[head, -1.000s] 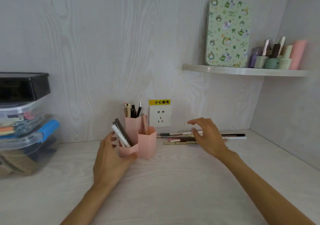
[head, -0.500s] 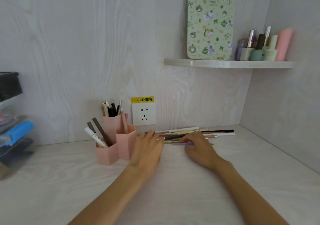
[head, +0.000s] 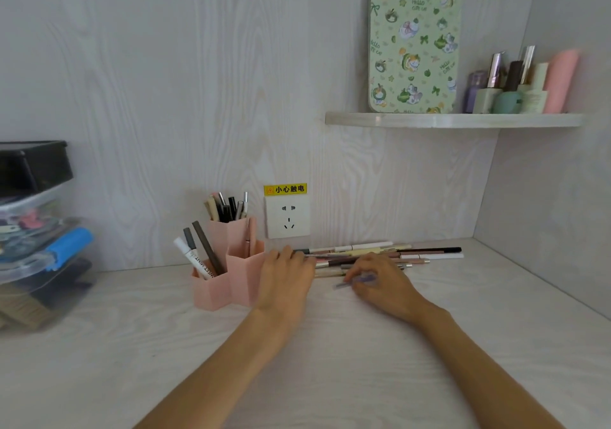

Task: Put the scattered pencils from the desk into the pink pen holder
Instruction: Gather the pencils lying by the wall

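One pink pen holder [head: 228,273], two hands, one wall socket [head: 287,217].

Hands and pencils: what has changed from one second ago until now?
The left hand left the pink pen holder and moved right onto the scattered pencils. The right hand came down and pinches a purple pencil. The holder stayed put.

Soft, even daylight is filling the scene; shadows are staying faint; the storage boxes [head: 36,240] at the left edge are blurring; wide-angle distortion is bending the shelf [head: 453,120].
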`<state>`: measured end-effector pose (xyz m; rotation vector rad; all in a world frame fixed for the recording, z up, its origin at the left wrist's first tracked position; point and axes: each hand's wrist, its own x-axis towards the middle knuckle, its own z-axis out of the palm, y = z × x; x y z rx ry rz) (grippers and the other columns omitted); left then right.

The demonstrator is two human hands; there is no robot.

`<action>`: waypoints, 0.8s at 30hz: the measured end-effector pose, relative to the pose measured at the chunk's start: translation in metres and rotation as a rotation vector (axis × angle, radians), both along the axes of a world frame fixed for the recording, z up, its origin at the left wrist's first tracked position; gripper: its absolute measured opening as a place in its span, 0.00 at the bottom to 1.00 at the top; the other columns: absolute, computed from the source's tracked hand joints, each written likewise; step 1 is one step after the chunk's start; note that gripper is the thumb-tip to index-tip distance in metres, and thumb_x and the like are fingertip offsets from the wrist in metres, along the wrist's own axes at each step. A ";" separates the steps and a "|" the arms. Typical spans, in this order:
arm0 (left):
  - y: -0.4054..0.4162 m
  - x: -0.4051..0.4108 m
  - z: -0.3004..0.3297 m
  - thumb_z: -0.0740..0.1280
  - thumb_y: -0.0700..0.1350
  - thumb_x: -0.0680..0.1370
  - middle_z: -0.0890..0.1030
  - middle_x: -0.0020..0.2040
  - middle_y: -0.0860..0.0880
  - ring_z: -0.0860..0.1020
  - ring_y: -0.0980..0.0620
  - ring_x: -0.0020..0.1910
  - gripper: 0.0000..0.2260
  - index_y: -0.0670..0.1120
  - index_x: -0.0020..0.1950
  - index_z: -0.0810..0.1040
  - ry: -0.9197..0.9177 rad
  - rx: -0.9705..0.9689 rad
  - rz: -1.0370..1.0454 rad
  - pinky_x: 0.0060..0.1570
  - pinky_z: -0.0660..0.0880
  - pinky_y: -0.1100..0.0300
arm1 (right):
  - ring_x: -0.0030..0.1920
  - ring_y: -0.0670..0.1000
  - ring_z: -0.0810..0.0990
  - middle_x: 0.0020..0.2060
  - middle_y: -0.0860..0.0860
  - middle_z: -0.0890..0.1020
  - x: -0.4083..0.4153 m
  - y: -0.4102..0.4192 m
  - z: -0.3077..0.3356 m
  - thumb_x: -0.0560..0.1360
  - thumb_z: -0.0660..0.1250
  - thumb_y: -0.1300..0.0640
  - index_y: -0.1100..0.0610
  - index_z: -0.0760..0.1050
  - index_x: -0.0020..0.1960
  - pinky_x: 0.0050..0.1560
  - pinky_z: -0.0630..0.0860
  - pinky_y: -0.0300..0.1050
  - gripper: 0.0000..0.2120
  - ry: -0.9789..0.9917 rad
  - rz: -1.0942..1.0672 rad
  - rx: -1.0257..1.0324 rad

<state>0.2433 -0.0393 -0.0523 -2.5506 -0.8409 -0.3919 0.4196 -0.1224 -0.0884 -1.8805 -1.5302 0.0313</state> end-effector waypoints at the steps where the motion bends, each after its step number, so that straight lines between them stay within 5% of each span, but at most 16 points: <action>1: -0.001 -0.005 0.003 0.61 0.41 0.78 0.79 0.55 0.51 0.73 0.48 0.56 0.10 0.50 0.57 0.74 -0.111 -0.030 -0.048 0.48 0.64 0.57 | 0.52 0.46 0.74 0.46 0.45 0.78 0.001 0.000 0.000 0.69 0.68 0.61 0.47 0.81 0.43 0.55 0.69 0.41 0.09 -0.001 -0.004 0.000; 6: -0.001 -0.044 0.030 0.69 0.53 0.74 0.80 0.37 0.64 0.77 0.68 0.37 0.04 0.56 0.46 0.83 -0.738 -0.500 -0.236 0.33 0.66 0.74 | 0.52 0.47 0.75 0.45 0.45 0.78 0.000 0.000 -0.001 0.68 0.69 0.63 0.49 0.81 0.42 0.57 0.69 0.42 0.09 -0.004 0.001 0.006; 11: 0.026 -0.092 0.078 0.76 0.52 0.65 0.83 0.32 0.61 0.80 0.65 0.33 0.04 0.59 0.32 0.83 -1.108 -0.716 -0.189 0.39 0.74 0.65 | 0.50 0.46 0.75 0.43 0.43 0.77 -0.001 -0.001 0.000 0.69 0.70 0.63 0.50 0.81 0.43 0.56 0.69 0.41 0.09 0.003 0.006 0.017; 14: 0.047 -0.114 0.099 0.77 0.55 0.64 0.83 0.32 0.56 0.81 0.57 0.36 0.06 0.55 0.32 0.84 -1.201 -0.645 -0.085 0.44 0.76 0.59 | 0.49 0.46 0.75 0.42 0.42 0.77 -0.001 -0.002 0.002 0.69 0.70 0.63 0.50 0.81 0.43 0.55 0.68 0.40 0.09 0.003 0.010 0.016; 18: 0.063 -0.121 0.111 0.71 0.58 0.70 0.80 0.34 0.57 0.81 0.52 0.40 0.11 0.52 0.38 0.83 -1.072 -0.368 -0.001 0.42 0.72 0.58 | 0.49 0.45 0.75 0.43 0.42 0.77 -0.002 -0.003 0.002 0.70 0.70 0.63 0.49 0.80 0.42 0.56 0.69 0.41 0.09 0.009 0.009 0.012; 24: 0.075 -0.109 0.123 0.68 0.59 0.73 0.78 0.36 0.55 0.75 0.54 0.37 0.14 0.48 0.42 0.84 -1.043 -0.135 -0.033 0.36 0.65 0.59 | 0.50 0.46 0.76 0.43 0.43 0.78 -0.001 -0.004 0.002 0.70 0.70 0.63 0.49 0.80 0.42 0.56 0.70 0.42 0.09 0.013 0.015 0.010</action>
